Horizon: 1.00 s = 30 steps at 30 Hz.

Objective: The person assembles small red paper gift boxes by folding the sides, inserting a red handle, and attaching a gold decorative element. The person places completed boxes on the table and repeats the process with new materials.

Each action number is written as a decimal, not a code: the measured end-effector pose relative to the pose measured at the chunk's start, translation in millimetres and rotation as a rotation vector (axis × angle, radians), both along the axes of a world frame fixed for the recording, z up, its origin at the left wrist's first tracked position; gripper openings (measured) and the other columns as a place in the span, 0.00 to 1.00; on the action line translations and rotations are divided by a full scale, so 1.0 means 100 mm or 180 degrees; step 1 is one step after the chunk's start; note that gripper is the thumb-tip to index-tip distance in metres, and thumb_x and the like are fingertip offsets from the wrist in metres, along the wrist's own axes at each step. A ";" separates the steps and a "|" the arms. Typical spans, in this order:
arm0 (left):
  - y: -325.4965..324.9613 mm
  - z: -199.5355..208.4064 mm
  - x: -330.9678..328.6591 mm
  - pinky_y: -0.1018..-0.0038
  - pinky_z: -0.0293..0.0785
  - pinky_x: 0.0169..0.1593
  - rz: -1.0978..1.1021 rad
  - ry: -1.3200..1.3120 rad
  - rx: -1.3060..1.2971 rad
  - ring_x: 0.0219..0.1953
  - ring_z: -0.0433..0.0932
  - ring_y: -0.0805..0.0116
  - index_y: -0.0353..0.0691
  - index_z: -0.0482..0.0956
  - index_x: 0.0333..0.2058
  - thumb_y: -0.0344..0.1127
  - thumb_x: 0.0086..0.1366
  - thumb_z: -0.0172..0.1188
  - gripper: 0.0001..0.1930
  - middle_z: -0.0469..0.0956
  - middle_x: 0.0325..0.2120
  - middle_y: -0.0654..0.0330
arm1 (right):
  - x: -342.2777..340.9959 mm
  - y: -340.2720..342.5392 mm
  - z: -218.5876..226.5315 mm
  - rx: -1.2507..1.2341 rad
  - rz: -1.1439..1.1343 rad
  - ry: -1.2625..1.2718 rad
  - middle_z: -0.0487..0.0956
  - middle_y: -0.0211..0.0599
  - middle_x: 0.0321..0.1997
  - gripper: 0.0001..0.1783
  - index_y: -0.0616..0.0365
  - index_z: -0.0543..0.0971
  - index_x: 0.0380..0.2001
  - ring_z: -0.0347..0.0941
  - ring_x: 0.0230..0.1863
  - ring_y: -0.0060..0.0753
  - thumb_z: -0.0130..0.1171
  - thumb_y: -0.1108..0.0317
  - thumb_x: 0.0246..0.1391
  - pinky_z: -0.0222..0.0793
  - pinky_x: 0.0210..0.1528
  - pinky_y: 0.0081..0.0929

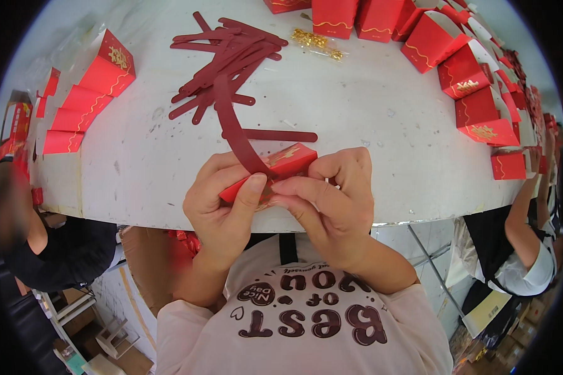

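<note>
Head view shows the red box (296,161) between the hands (222,203) (338,203), both clamped on it beside the maroon strap (236,128).

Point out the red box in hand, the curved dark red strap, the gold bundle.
Red box (296,160): head view, on its exposed upper side.
Curved dark red strap (233,125): head view, midway along its length.
Gold bundle (313,40): head view, near its middle.
</note>
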<state>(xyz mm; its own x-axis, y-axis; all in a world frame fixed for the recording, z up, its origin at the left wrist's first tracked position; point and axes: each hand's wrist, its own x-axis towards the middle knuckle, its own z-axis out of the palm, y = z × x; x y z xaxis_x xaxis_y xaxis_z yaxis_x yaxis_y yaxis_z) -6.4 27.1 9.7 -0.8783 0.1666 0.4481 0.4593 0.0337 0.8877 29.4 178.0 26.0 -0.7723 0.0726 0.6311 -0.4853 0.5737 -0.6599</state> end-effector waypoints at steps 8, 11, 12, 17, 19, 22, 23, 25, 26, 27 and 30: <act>0.00 -0.08 0.03 0.79 0.71 0.35 0.0007 0.0086 0.0193 0.33 0.75 0.69 0.29 0.78 0.33 0.23 0.58 0.60 0.05 0.77 0.34 0.53 | 0.00 -0.07 -0.01 0.0242 -0.0080 0.0227 0.67 0.26 0.26 0.11 0.53 0.82 0.27 0.57 0.30 0.30 0.69 0.69 0.33 0.52 0.32 0.25; 0.00 -0.06 0.04 0.78 0.71 0.35 -0.0124 0.0054 0.0141 0.33 0.76 0.69 0.29 0.78 0.33 0.23 0.58 0.59 0.05 0.77 0.34 0.52 | 0.01 0.02 -0.10 0.0266 -0.0146 0.0297 0.68 0.21 0.26 0.12 0.48 0.81 0.25 0.59 0.30 0.27 0.67 0.67 0.31 0.48 0.32 0.26; 0.00 -0.05 0.06 0.75 0.71 0.39 -0.0103 0.0007 0.0092 0.35 0.76 0.65 0.30 0.77 0.33 0.25 0.59 0.58 0.04 0.77 0.34 0.51 | 0.00 0.01 -0.09 0.0274 -0.0180 0.0278 0.68 0.21 0.26 0.12 0.48 0.81 0.25 0.60 0.30 0.27 0.67 0.67 0.30 0.48 0.33 0.26; -0.01 -0.07 0.05 0.75 0.73 0.38 -0.0081 0.0204 -0.0034 0.34 0.77 0.65 0.30 0.77 0.35 0.23 0.57 0.59 0.06 0.77 0.35 0.51 | 0.00 -0.06 -0.05 0.0376 -0.0422 0.0345 0.68 0.21 0.26 0.11 0.48 0.81 0.24 0.59 0.30 0.27 0.66 0.67 0.30 0.47 0.34 0.26; -0.02 -0.11 0.05 0.73 0.73 0.40 -0.0158 0.0295 0.0080 0.37 0.77 0.62 0.30 0.76 0.36 0.22 0.57 0.58 0.07 0.77 0.35 0.50 | 0.04 -0.05 0.02 0.0476 -0.0343 0.0174 0.67 0.24 0.27 0.13 0.51 0.81 0.26 0.59 0.33 0.31 0.69 0.67 0.31 0.53 0.36 0.29; -0.04 -0.12 0.07 0.69 0.73 0.44 -0.0390 0.0136 0.0343 0.40 0.77 0.58 0.30 0.75 0.36 0.21 0.56 0.58 0.08 0.78 0.36 0.48 | -0.02 -0.02 0.08 0.0194 -0.0369 0.0044 0.71 0.25 0.30 0.14 0.52 0.80 0.29 0.62 0.36 0.34 0.70 0.67 0.33 0.55 0.41 0.30; -0.06 -0.12 0.10 0.68 0.72 0.45 -0.0504 0.0015 0.0427 0.41 0.77 0.56 0.30 0.74 0.36 0.21 0.56 0.57 0.08 0.78 0.36 0.48 | -0.03 -0.02 0.08 0.0041 -0.0244 -0.0036 0.73 0.27 0.32 0.15 0.52 0.79 0.29 0.64 0.37 0.35 0.70 0.68 0.34 0.57 0.42 0.31; -0.12 -0.12 0.08 0.66 0.71 0.47 -0.0685 0.0096 0.0270 0.41 0.77 0.56 0.30 0.74 0.36 0.19 0.54 0.57 0.09 0.78 0.36 0.48 | -0.05 0.02 0.06 -0.0232 0.0165 -0.0236 0.75 0.32 0.34 0.16 0.55 0.78 0.30 0.68 0.39 0.37 0.71 0.70 0.33 0.62 0.42 0.31; -0.15 -0.11 0.04 0.66 0.71 0.47 -0.0806 0.0249 0.0150 0.41 0.77 0.56 0.30 0.74 0.36 0.19 0.53 0.57 0.10 0.78 0.36 0.49 | -0.04 0.05 0.03 -0.0360 0.0460 -0.0366 0.76 0.35 0.34 0.17 0.58 0.78 0.31 0.70 0.40 0.39 0.71 0.72 0.33 0.65 0.42 0.32; -0.18 -0.09 -0.01 0.66 0.71 0.47 -0.0928 0.0398 0.0028 0.41 0.77 0.56 0.30 0.74 0.37 0.19 0.53 0.57 0.10 0.78 0.35 0.49 | -0.04 0.08 0.01 -0.0488 0.0755 -0.0497 0.77 0.38 0.35 0.18 0.60 0.78 0.31 0.72 0.41 0.40 0.72 0.74 0.33 0.69 0.42 0.32; -0.26 0.01 -0.11 0.68 0.73 0.42 -0.0782 0.0402 0.0373 0.43 0.74 0.54 0.29 0.76 0.36 0.19 0.50 0.58 0.12 0.72 0.43 0.48 | -0.11 0.16 -0.03 -0.0518 0.1004 -0.0371 0.78 0.34 0.32 0.14 0.58 0.78 0.28 0.74 0.35 0.36 0.70 0.71 0.35 0.67 0.38 0.28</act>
